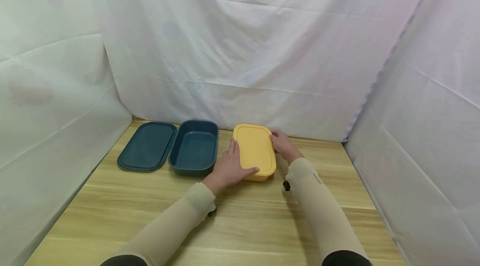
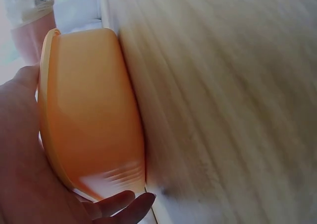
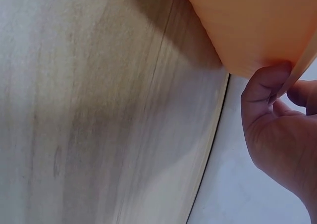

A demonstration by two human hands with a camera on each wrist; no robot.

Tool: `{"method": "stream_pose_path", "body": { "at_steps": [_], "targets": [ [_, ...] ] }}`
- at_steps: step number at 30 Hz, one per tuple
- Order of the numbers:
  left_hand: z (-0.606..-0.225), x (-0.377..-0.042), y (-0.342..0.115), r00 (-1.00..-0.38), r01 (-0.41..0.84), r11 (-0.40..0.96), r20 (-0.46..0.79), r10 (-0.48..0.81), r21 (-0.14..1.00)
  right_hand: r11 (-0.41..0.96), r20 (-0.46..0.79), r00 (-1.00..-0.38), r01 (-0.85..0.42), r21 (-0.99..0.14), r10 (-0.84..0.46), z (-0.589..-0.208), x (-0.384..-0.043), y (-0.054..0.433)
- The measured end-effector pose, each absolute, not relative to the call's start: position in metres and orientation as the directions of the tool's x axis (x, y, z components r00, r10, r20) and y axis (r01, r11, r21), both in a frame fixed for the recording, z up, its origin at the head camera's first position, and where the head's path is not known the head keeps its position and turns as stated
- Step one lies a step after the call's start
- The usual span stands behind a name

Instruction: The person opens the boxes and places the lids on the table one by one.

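A yellow lidded food container [image 1: 258, 177] stands on the wooden table, its flat yellow lid [image 1: 256, 149] lying on top. My left hand [image 1: 229, 166] rests against its near left corner, fingers straight along the left side and thumb stretched over the near edge of the lid. In the left wrist view two fingertips [image 2: 143, 206] show beside the ribbed orange-looking wall. At the far right corner my right hand [image 1: 283, 145] pinches the lid's rim. The right wrist view shows a bent digit [image 3: 267, 83] tucked under that rim, with another on the other side.
Left of the yellow container stands an uncovered dark blue-green container [image 1: 195, 149]. Its matching lid [image 1: 147, 146] lies flat to the left of it. White cloth [image 1: 240, 49] hangs close behind the table [image 1: 240, 224] and along both sides.
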State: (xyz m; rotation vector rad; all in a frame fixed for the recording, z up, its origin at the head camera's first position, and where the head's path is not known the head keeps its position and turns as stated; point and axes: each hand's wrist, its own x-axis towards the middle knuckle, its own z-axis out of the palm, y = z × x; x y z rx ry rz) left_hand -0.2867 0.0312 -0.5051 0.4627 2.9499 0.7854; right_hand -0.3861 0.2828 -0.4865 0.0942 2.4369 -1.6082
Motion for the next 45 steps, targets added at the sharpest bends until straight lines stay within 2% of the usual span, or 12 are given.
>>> {"method": "stream_pose_path", "body": {
  "at_steps": [6,12,18,23,26,34,38,45],
  "targets": [
    [-0.504,-0.287,0.03,-0.958,0.267,0.838,0.036,0.285,0.475,0.429,-0.232,-0.967,0.167,-0.888,-0.103,-0.479,-0.392,0.283],
    [-0.507,-0.287,0.032,-0.959,0.268,0.838,0.051,0.278,0.476,0.545,-0.217,-0.972,0.131,-0.828,-0.096,-0.472,-0.397,0.279],
    [-0.507,-0.287,0.03,-0.962,0.254,0.844,0.032,0.272,0.472,0.671,-0.191,-0.972,0.049,-0.74,-0.14,-0.46,-0.404,0.274],
    [-0.504,-0.287,0.03,-0.965,0.235,0.839,0.015,0.261,0.491,0.787,-0.163,-0.968,-0.05,-0.615,-0.189,-0.454,-0.415,0.272],
    [-0.505,-0.289,0.032,-0.965,0.232,0.837,0.007,0.263,0.495,0.811,-0.167,-0.965,-0.069,-0.581,-0.202,-0.452,-0.42,0.272],
    [-0.508,-0.29,0.039,-0.961,0.244,0.841,0.007,0.275,0.483,0.823,-0.193,-0.958,-0.07,-0.563,-0.213,-0.447,-0.426,0.272],
    [-0.508,-0.289,0.037,-0.965,0.228,0.846,-0.004,0.262,0.481,0.863,-0.212,-0.954,-0.08,-0.499,-0.211,-0.449,-0.433,0.264],
    [-0.506,-0.289,0.033,-0.967,0.215,0.849,-0.015,0.254,0.483,0.898,-0.283,-0.95,0.004,-0.441,-0.135,-0.448,-0.445,0.252]
  ]
}}
